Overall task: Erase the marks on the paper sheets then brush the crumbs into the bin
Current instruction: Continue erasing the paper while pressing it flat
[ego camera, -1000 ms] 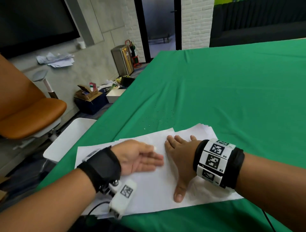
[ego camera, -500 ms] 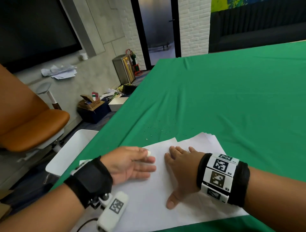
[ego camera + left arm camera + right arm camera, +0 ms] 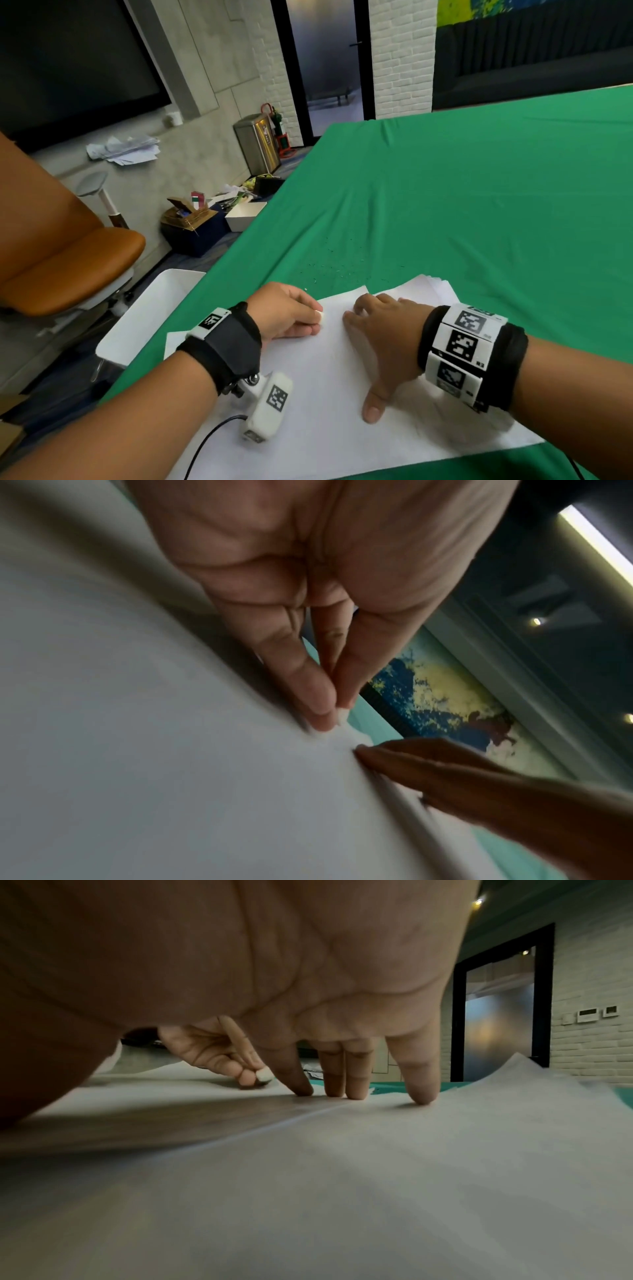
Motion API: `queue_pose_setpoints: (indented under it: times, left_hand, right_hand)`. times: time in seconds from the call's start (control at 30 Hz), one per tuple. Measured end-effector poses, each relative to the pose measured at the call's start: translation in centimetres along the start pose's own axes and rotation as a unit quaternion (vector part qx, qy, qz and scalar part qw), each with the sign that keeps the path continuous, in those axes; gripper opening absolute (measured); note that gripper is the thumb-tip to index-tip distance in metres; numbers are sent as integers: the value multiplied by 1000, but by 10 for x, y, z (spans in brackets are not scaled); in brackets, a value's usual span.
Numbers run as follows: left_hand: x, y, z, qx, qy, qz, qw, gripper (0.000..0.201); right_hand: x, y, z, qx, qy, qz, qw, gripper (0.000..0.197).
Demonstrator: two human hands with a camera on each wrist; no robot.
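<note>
White paper sheets lie stacked at the near edge of the green table. My left hand pinches a small white eraser between thumb and fingertips and holds its tip on the top sheet; the eraser also shows in the right wrist view. My right hand lies flat on the paper just right of the eraser, fingertips pressing the sheet down. Eraser crumbs are scattered on the cloth beyond the sheets.
A white bin stands below the table's left edge. An orange chair is farther left. Boxes and clutter and a metal bin sit on the floor by the wall.
My left hand has drawn back to the left along the sheet with the eraser, its fingers curling tighter round it. The right hand stays pressed on the paper. My head has tilted up slightly.
</note>
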State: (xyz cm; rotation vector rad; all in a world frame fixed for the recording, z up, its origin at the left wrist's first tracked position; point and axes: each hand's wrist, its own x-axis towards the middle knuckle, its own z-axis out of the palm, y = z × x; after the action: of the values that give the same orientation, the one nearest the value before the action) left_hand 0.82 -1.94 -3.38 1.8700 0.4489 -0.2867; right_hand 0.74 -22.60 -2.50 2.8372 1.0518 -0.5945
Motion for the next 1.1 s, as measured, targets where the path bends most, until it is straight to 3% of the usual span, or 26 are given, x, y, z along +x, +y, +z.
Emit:
queue_pose_setpoints:
  times: [0.2, 0.43, 0.6, 0.67, 0.87, 0.93, 1.03, 1.1]
  left_hand:
    - [10, 9, 5, 85, 34, 7, 996, 11]
    - [-24, -3, 8, 199, -119, -12, 973, 10]
    - [2, 13, 3, 146, -28, 0, 989, 15]
    - [3, 12, 3, 135, -21, 4, 991, 14]
    - [-30, -7, 10, 205, -137, -14, 969, 9]
    - [-21, 1, 7, 177, -110, -16, 978, 7]
    - [2, 21, 3, 110, -16, -16, 994, 5]
    - [10, 26, 4, 84, 3, -14, 996, 9]
  right_hand:
    - [-6, -3, -5, -24, -23, -13, 999, 150]
    - [-2, -5, -6, -45, -30, -10, 998, 152]
    - [-2, -6, -6, -50, -34, -7, 998, 153]
    - [-2, -6, -5, -52, -33, -3, 998, 150]
    - [-2, -5, -6, -53, -43, -6, 998, 153]
    - [-2, -5, -6, -53, -42, -9, 998, 154]
    - [-3, -6, -6, -49, -42, -6, 998, 152]
    - [-3, -6, -6, -47, -43, -4, 998, 152]
